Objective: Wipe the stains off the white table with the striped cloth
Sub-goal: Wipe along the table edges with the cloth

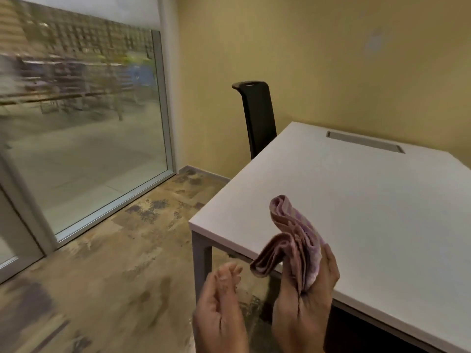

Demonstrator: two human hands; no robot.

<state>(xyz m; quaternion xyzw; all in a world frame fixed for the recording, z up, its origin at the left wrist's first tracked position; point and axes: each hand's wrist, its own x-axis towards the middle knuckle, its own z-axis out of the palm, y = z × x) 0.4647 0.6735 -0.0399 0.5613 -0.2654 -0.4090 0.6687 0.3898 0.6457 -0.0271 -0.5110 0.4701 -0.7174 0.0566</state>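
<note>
Folded striped cloth point(293, 240) gripped by fingers point(329, 263) and thumb of the right hand point(305, 301) over the white counter point(356, 212), at its near edge; left hand point(221, 309) beside it, loosely curled, holding nothing.

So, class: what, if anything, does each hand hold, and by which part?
The right hand grips the folded pink-and-purple striped cloth by its lower end. The left hand, fingers loosely curled, holds nothing.
</note>
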